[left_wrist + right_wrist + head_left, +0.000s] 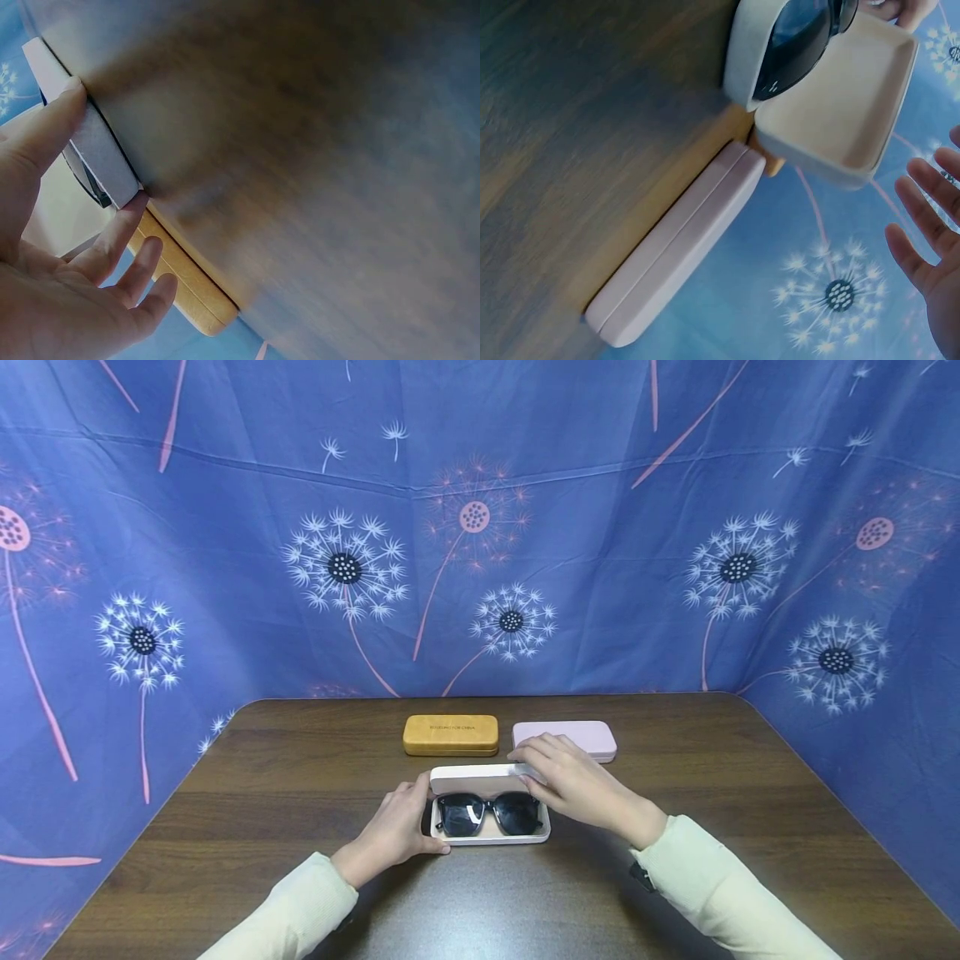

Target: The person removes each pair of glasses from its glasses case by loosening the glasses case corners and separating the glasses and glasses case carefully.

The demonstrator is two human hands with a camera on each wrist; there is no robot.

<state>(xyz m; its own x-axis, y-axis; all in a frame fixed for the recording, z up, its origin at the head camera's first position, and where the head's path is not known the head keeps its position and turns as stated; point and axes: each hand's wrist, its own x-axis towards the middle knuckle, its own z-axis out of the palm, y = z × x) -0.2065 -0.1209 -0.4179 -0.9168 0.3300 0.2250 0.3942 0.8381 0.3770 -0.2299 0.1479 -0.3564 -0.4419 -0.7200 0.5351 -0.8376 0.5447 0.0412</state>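
Observation:
A white glasses case (491,841) sits with its lid (476,779) up, and dark sunglasses (461,815) lie inside. At its left end my left hand (393,825) grips the case, thumb at the front edge. The left wrist view has the thumb (56,120) on the case's wall and a fingertip at its corner; the other fingers spread loosely. My right hand (577,785) is over the right end of the lid in the head view. From the right wrist, that hand (946,289) shows extended fingers, apart from the raised lid (840,97).
Behind the white case stand a closed yellow case (450,735) with lettering and a closed pale pink case (581,740), partly covered by my right hand in the head view. The brown wooden table (247,810) ends at a blue dandelion-print cloth (600,635).

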